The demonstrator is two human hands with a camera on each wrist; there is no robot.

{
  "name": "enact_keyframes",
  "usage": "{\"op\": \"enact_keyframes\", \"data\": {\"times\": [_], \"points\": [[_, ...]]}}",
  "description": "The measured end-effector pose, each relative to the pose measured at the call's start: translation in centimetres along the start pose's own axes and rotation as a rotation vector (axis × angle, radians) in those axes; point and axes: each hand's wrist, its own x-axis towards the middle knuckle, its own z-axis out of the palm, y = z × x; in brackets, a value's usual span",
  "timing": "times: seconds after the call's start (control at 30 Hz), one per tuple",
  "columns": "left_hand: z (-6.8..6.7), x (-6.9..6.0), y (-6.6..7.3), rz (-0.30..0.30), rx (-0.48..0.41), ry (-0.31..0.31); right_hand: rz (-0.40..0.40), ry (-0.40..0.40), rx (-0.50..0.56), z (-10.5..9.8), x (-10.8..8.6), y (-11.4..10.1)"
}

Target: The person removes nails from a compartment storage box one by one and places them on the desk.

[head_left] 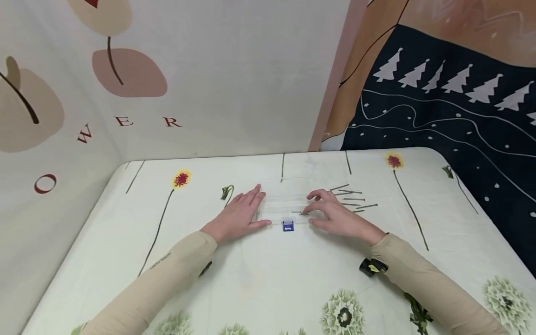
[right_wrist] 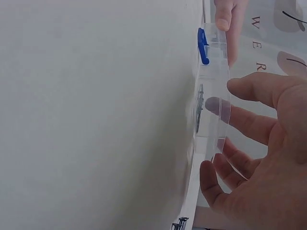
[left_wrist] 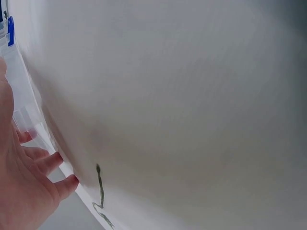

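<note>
A clear plastic box (head_left: 284, 190) with a blue latch (head_left: 288, 226) at its front lies on the cloth-covered table. My left hand (head_left: 238, 213) rests along the box's left side, fingers extended and thumb at the front corner. On the right, my right hand (head_left: 335, 215) has bent, spread fingers at the box's edge. In the right wrist view its index fingertip (right_wrist: 218, 106) shows through the clear wall, close to several nails (right_wrist: 199, 110) in the box. The thumb stays apart from that finger, and no nail appears between them.
Several loose nails (head_left: 353, 199) are scattered on the table just right of the box, beside the right hand. A flower-printed cloth (head_left: 251, 288) covers the table. Behind it hangs a pale printed curtain (head_left: 234, 83), with a dark tree-patterned fabric (head_left: 439, 107) at the right.
</note>
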Motion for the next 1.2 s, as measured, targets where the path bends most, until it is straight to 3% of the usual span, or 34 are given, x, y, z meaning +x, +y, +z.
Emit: {"op": "enact_keyframes", "data": {"times": [0.9,1.2], "points": [[-0.20,-0.02,0.13,-0.004,-0.007,-0.011,-0.033,-0.009,-0.050,0.46,0.72,-0.60],[-0.25,0.00,0.13,-0.002,-0.012,-0.011,0.012,-0.005,-0.012,0.64,0.69,-0.94]]}}
